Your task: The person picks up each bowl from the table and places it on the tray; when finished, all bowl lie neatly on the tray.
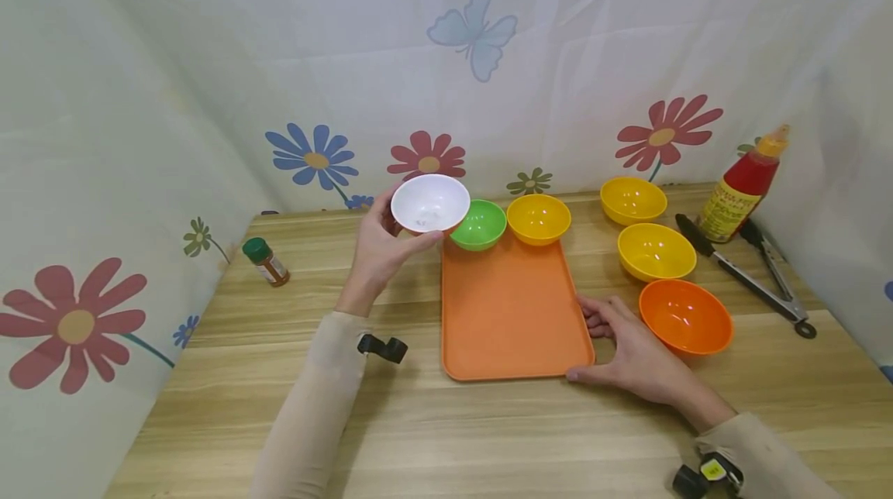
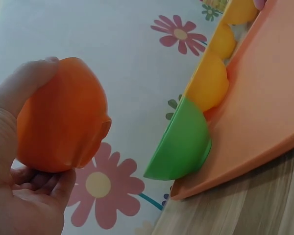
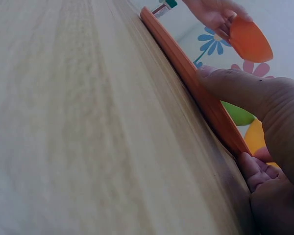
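Observation:
My left hand holds a small bowl, white inside, tilted toward me and raised at the tray's back left. In the left wrist view the bowl's outside is orange, with the thumb on one side and the fingers curled at the other. An orange rectangular tray lies on the table, with a green bowl and a yellow bowl side by side on its back end. My right hand grips the tray's front right corner, thumb along the front edge and fingers curled at the right edge.
Right of the tray stand two yellow bowls and an orange bowl in a row. Beyond them are metal tongs with black tips and a red sauce bottle. A green-capped spice jar lies at the left.

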Demonstrator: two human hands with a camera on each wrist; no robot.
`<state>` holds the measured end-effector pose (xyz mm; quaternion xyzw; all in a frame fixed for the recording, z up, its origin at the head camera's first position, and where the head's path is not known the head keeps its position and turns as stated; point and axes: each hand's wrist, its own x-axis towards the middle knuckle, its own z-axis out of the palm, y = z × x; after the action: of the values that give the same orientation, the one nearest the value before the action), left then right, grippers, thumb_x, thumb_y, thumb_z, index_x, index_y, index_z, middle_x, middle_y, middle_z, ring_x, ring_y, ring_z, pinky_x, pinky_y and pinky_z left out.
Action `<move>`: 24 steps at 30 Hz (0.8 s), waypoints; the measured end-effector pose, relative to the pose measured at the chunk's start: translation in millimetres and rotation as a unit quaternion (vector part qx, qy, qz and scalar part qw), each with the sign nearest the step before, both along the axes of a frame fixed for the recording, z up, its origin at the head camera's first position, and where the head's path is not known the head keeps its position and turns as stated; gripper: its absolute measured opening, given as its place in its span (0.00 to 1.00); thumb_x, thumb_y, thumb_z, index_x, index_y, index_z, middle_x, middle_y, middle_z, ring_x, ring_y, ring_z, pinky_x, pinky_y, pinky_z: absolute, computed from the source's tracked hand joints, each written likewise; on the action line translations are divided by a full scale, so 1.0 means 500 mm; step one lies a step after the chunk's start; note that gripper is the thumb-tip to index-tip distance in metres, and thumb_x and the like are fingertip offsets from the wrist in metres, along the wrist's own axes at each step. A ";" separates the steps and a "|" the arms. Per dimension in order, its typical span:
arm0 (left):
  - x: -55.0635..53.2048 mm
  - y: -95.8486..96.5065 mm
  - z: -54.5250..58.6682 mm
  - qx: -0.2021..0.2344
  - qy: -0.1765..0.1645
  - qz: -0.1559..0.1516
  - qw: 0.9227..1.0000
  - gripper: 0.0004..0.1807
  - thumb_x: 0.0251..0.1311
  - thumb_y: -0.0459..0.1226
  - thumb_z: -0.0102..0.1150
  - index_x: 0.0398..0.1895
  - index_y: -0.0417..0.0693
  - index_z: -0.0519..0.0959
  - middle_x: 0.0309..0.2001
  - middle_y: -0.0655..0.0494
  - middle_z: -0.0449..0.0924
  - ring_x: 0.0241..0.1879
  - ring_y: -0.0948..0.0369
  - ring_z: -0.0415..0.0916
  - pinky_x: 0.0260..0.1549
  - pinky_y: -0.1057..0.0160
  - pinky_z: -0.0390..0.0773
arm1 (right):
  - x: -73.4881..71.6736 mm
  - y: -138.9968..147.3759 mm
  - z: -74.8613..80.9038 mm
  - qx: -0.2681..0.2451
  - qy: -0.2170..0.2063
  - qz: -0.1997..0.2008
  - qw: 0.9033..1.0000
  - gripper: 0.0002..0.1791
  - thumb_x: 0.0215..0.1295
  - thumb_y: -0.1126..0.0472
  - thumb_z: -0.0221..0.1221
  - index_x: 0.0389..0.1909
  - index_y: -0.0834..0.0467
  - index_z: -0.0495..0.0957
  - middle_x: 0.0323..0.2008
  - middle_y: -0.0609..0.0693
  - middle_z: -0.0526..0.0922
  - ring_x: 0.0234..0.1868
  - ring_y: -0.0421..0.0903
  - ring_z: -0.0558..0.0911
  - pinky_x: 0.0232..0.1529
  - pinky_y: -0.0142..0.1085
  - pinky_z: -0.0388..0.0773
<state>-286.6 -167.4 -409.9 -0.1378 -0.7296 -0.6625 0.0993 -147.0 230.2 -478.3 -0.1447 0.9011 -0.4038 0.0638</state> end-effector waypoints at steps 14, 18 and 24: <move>0.016 0.044 0.006 -0.002 0.008 -0.034 0.999 0.50 0.54 0.35 0.87 0.81 0.49 0.72 0.70 0.49 0.79 0.68 0.51 0.78 0.77 0.53 0.76 | 0.000 -0.002 0.003 0.000 -0.002 -0.002 1.000 0.66 0.52 0.35 0.85 0.85 0.59 0.64 0.63 0.53 0.74 0.63 0.48 0.81 0.68 0.46 0.84; 0.020 0.056 0.006 -0.007 0.009 -0.041 0.999 0.50 0.55 0.36 0.87 0.81 0.50 0.71 0.71 0.51 0.79 0.69 0.51 0.78 0.76 0.54 0.77 | 0.000 -0.001 0.002 0.000 -0.001 -0.001 1.000 0.66 0.52 0.35 0.85 0.85 0.60 0.64 0.64 0.53 0.74 0.63 0.48 0.81 0.68 0.45 0.84; 0.027 0.073 0.005 -0.008 0.003 -0.049 0.999 0.51 0.55 0.35 0.87 0.83 0.49 0.70 0.71 0.51 0.79 0.69 0.52 0.78 0.76 0.55 0.77 | 0.001 -0.002 0.003 0.001 -0.002 -0.003 1.000 0.66 0.52 0.35 0.85 0.85 0.60 0.64 0.63 0.53 0.74 0.63 0.48 0.81 0.68 0.46 0.84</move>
<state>-273.0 -130.9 -407.5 -0.1766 -0.7271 -0.6599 0.0680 -146.7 229.3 -476.9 -0.1412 0.9019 -0.4032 0.0641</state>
